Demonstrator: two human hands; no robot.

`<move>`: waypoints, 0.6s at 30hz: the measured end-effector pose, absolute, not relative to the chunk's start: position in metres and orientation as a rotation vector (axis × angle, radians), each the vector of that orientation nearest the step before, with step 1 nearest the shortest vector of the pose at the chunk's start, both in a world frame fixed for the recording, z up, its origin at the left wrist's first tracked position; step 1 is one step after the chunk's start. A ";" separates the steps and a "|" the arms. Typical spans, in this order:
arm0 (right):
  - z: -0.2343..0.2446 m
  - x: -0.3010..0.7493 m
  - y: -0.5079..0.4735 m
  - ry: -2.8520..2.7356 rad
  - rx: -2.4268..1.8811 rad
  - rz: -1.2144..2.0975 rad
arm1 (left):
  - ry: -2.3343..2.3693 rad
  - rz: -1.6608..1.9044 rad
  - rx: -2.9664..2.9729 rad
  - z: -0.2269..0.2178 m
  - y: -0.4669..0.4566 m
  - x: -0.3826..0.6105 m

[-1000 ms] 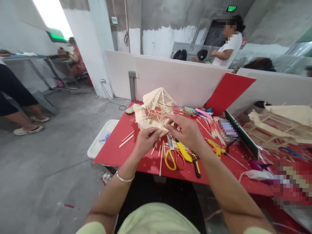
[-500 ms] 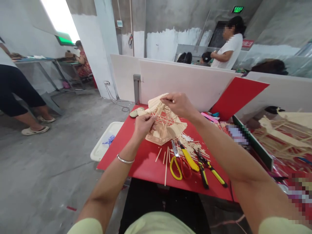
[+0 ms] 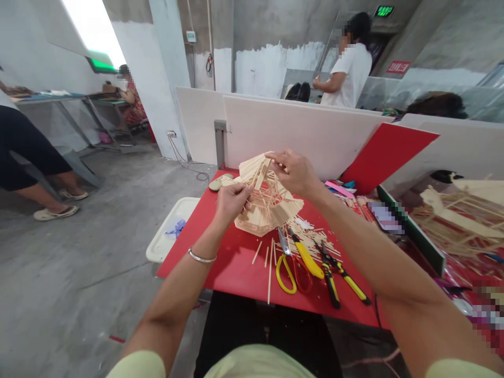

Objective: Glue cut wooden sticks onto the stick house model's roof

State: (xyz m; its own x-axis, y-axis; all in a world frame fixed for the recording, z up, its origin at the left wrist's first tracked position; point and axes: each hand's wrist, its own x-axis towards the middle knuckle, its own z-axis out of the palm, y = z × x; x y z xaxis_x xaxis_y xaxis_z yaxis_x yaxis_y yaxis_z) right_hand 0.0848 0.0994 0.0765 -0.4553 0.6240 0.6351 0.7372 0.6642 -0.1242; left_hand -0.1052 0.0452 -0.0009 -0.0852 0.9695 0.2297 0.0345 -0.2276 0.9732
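On the red tabletop (image 3: 232,273) stands a model of thin wooden sticks (image 3: 255,227), many-sided at its base, with slatted panels flaring around an open frame. My left hand (image 3: 233,202) is closed in a pinch on thin wooden sticks at the model's near left side. At the top, my right hand (image 3: 293,169) reaches over with its index finger stretched out, touching the upper ends of the upright sticks (image 3: 261,173). Its other fingers are loosely bent, and I see nothing gripped in them. The fingertips partly cover the sticks.
Scissors (image 3: 286,273), a yellow-handled cutter (image 3: 309,257) and pliers (image 3: 334,281) lie right of the model, beside loose sticks (image 3: 311,236). A white tray (image 3: 155,247) is at the left, white panels (image 3: 299,126) behind. A larger stick model (image 3: 457,215) stands right. Other people are in the background.
My right hand's pinch at the top has loosened, and its index finger now stretches along the stick ends. The left hand stays put. The person behind the panels has moved left.
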 end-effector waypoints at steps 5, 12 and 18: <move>0.076 0.090 0.079 -2.176 -0.988 -0.071 | 1.186 1.475 1.380 0.004 0.021 -0.104; 0.068 0.085 0.037 -1.923 -0.981 0.648 | 0.897 1.245 1.236 0.003 -0.006 -0.093; 0.068 0.087 0.039 -1.864 -0.928 0.682 | 0.873 1.266 1.233 0.005 -0.015 -0.093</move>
